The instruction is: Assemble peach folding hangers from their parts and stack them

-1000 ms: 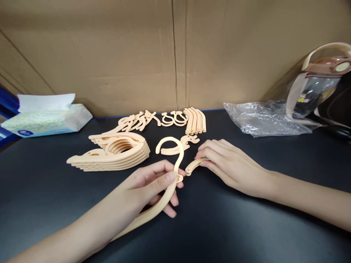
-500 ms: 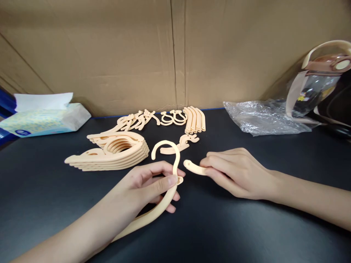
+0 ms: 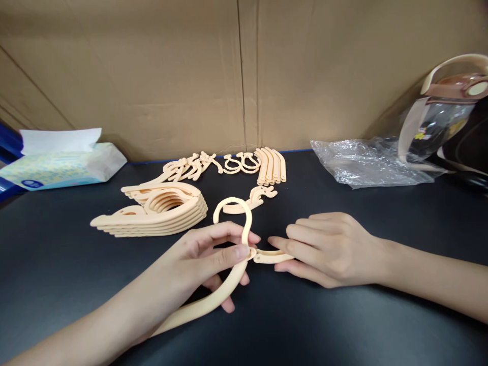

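My left hand pinches a peach plastic hanger piece with a hook and a long curved arm running down toward me. My right hand grips a second curved arm of the same colour. The end of that arm meets the joint below the hook, beside my left thumb. Both hands rest low over the black table.
A stack of hanger bodies lies left of centre. Behind it lie rows of small peach parts and one loose part. A tissue pack sits far left, a crumpled clear bag and a capped jug at right. Cardboard walls the back.
My right hand has brought its curved arm leftward and down until its end touches the hook piece's joint. My left hand stayed almost in place.
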A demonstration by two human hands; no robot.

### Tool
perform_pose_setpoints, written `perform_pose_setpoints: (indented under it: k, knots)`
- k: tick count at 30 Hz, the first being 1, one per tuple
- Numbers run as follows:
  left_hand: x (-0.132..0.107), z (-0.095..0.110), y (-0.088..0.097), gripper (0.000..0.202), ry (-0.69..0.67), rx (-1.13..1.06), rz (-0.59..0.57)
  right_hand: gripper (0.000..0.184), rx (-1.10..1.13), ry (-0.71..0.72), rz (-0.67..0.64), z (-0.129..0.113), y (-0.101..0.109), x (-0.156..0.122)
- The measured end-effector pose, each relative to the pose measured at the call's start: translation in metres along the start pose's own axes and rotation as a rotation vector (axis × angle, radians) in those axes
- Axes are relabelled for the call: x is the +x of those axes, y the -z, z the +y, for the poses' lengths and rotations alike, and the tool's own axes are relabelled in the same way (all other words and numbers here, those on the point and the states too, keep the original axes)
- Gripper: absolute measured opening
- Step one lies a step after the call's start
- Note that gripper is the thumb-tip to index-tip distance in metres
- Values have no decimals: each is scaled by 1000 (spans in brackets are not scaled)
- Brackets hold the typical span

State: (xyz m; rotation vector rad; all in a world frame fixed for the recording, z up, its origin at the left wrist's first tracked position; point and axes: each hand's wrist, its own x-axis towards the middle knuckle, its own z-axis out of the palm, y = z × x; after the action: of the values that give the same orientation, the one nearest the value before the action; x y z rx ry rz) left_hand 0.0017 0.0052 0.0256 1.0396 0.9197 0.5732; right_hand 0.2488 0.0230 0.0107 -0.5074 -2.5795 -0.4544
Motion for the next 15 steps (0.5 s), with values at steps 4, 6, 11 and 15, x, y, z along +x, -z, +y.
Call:
perform_pose_setpoints:
  k: [4, 6, 11, 15]
  knots:
    - [-3, 4, -2, 27, 38, 20, 19, 33, -70, 30, 54, -1, 1, 0]
    - [-4, 4, -2, 27, 50, 18, 21, 33, -105, 51, 67, -2, 2, 0]
    - [-3, 2, 4, 23, 42, -7, -29, 33, -131, 57, 63, -3, 3, 0]
    - [-3, 3, 5, 22, 63, 16, -50, 29, -148, 64, 79, -3, 2, 0]
